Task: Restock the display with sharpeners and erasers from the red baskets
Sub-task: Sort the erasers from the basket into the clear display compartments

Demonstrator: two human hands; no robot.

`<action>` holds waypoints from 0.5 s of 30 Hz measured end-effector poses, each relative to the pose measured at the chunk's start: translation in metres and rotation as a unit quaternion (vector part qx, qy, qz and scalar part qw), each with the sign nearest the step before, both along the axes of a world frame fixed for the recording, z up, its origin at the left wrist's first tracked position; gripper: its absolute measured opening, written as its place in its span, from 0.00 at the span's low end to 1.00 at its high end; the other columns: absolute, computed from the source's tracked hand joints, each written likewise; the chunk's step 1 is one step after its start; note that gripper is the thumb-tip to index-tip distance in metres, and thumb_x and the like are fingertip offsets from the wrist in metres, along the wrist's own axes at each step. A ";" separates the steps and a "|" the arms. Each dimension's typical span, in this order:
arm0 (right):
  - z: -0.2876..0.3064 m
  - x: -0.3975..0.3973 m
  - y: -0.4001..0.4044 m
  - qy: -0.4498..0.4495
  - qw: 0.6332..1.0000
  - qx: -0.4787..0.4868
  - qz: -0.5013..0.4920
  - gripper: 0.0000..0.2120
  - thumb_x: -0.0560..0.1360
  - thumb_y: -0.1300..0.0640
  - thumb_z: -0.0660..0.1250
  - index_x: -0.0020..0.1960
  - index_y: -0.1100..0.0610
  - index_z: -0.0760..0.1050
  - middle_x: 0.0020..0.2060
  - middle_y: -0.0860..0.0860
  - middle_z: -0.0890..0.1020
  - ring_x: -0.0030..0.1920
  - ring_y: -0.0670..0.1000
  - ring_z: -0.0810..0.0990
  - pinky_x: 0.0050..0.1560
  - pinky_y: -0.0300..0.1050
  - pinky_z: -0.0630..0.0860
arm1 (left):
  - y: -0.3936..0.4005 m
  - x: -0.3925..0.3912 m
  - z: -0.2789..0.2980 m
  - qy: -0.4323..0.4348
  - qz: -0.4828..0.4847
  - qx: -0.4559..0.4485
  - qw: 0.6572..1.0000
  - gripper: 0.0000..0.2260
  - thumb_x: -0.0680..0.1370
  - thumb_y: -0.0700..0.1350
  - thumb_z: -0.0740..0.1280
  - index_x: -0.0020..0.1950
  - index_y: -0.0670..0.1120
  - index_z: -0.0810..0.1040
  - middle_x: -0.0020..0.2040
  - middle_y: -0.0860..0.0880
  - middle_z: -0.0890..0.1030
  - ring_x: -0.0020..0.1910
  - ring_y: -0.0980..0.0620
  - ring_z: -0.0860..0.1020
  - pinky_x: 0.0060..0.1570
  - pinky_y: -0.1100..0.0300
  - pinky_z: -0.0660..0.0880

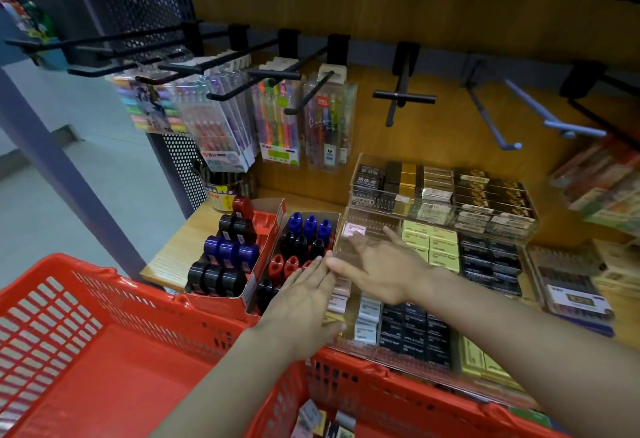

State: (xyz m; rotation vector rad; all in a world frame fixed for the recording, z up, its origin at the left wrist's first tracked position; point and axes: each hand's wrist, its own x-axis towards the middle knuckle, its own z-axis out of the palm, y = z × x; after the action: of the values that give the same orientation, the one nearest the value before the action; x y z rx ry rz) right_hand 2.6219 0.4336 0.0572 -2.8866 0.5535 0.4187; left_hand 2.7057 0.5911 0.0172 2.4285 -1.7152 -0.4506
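Sharpeners point(225, 254), glossy cylinders in cardboard trays, clear acrylic eraser tray point(375, 229), both hands flat, fingers straight, holding nothing

Left red basket point(104, 351) cut by left and bottom edges; far corner alone complete. Right red basket point(398, 399) cut by bottom edge — contents point(323, 420) seen only as a few blurred packet tops, kind not readable. Left hand point(304, 302) covering near rows of the second sharpener box point(301, 247) and part of the pale erasers point(337, 299); what lies under the palm hidden. Right hand point(384, 268) masking the floor of the clear tray point(367, 226); contact with tray not determinable. Labels on dark eraser packs point(415, 333) too small and smeared to read. Packets at right edge point(602, 181) blurred, cropped. Items at upper left point(27, 18) out of focus — unidentifiable.
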 end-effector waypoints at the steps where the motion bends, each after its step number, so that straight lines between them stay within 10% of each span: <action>1: 0.001 -0.001 0.001 0.002 1.000 -0.012 0.002 0.49 0.71 0.25 0.32 0.79 0.57 0.55 0.75 0.54 0.66 0.76 0.49 0.61 0.77 0.59 0.40 | 0.000 0.000 0.000 0.000 0.000 0.001 1.000 0.41 0.80 0.57 0.64 0.81 0.48 0.39 0.80 0.50 0.37 0.79 0.54 0.39 0.78 0.55 0.42; 5: 0.007 -0.033 0.023 -0.151 0.986 -0.059 0.041 0.27 0.81 0.44 0.58 0.75 0.56 0.65 0.74 0.53 0.68 0.75 0.52 0.63 0.78 0.51 0.49 | 0.004 -0.007 0.015 -0.011 0.000 0.035 0.999 0.39 0.81 0.55 0.63 0.81 0.46 0.42 0.80 0.46 0.37 0.79 0.50 0.39 0.78 0.54 0.43; 8: 0.001 -0.089 0.058 -0.306 0.951 -0.022 0.051 0.10 0.77 0.56 0.66 0.57 0.54 0.80 0.54 0.49 0.81 0.57 0.52 0.77 0.62 0.49 0.71 | 0.022 -0.021 0.029 -0.074 -0.030 0.031 0.996 0.31 0.81 0.54 0.62 0.80 0.46 0.54 0.81 0.45 0.46 0.80 0.47 0.45 0.77 0.51 0.49; 15: -0.073 -0.191 0.112 -0.115 0.975 0.144 -0.121 0.13 0.74 0.59 0.66 0.57 0.50 0.80 0.52 0.48 0.80 0.55 0.51 0.80 0.59 0.44 0.73 | 0.085 -0.089 0.005 -0.011 -0.042 0.038 0.998 0.13 0.79 0.40 0.61 0.63 0.45 0.76 0.61 0.45 0.75 0.62 0.44 0.74 0.59 0.51 0.71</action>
State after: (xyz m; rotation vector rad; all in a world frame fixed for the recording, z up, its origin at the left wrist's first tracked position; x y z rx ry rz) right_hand 2.4305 0.5455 -0.0161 -2.5054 0.7259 0.1140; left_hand 2.6164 0.6759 0.0225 2.4281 -1.8482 -0.5108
